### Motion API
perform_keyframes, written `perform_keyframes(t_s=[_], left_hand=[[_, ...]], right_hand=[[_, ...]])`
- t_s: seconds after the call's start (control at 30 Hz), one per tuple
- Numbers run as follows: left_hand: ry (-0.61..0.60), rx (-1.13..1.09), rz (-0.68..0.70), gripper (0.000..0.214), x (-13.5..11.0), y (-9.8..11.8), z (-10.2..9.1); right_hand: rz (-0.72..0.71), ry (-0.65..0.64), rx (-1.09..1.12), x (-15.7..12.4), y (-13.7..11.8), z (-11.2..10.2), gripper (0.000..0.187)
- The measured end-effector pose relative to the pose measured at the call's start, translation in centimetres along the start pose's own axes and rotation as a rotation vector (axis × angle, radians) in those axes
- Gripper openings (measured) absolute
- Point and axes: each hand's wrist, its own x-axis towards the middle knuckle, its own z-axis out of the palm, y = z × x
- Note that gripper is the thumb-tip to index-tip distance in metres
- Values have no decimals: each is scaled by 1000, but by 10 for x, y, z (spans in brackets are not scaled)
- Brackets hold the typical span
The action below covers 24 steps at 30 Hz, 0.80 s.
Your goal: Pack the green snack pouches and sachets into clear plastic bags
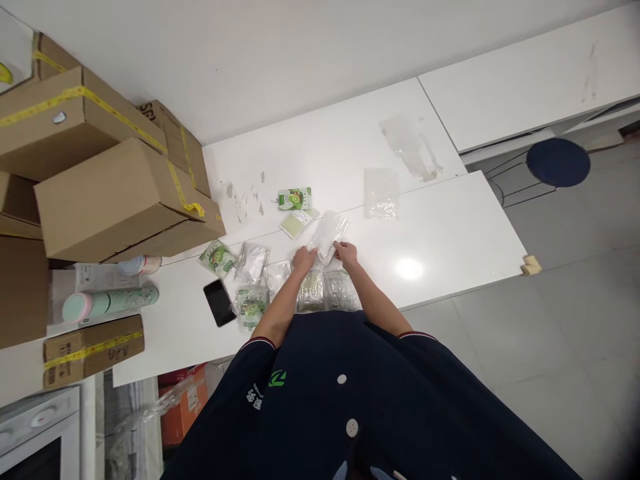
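My left hand (303,258) and my right hand (345,252) both grip the near end of a clear plastic bag (327,235) that points away from me over the white table (440,240); the fingers of both are closed on it. Right below my hands lie several clear packets (327,293) with greenish contents. More packets (251,263) lie to the left. Farther back rest a green pouch (295,198) and a pale green card (296,223).
A black phone (219,302) lies left of the packets. Stacked cardboard boxes (105,200) with yellow tape fill the left side, with a mint-green bottle (110,301) in front. An empty clear bag (381,193) lies further back. A dark blue stool (558,162) stands at right.
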Motion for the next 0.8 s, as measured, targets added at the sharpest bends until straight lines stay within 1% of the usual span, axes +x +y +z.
perform_keyframes(t_s=[0.1,0.17,0.23,0.3,0.37,0.4,0.43,0.47,0.5,0.53,0.6,0.67,0.73,0.8], left_hand=[[-51,12,53,40,-4,-5,0],[-91,-43,119,45,-5,-10,-7],[-153,-223,192,58,-4,-12,-19],[-260,-456,231,71,-5,-12,-34],[-399,-641,255,76,-7,-8,-48],[-457,-708,271,77,-10,-5,-53],[-490,-767,294,76,-13,-2,-57],[-495,-823,317,74,-18,0,-59],[-478,-872,334,73,-23,3,-59],[-450,-909,341,71,-29,5,-59],[-400,-946,333,67,-40,8,-58],[-386,-942,314,64,-50,9,-56],[-395,-923,304,61,-58,9,-56],[-422,-909,312,60,-65,9,-57]], right_hand=[[-42,-41,31,0,-12,2,33],[-58,-88,115,-5,-18,-2,34],[-70,-182,246,-14,-20,-9,36],[-93,-313,324,-27,-21,-15,41],[-120,-434,313,-42,-19,-19,45],[-131,-476,292,-50,-19,-20,46],[-141,-502,270,-57,-18,-21,46],[-154,-507,244,-64,-17,-23,45],[-179,-484,213,-70,-18,-25,45],[-221,-432,175,-75,-18,-27,44],[-364,-299,88,-84,-23,-34,45],[-535,-229,-11,-91,-31,-42,49],[-641,-256,-108,-96,-39,-49,50],[-652,-293,-181,-98,-45,-53,49]])
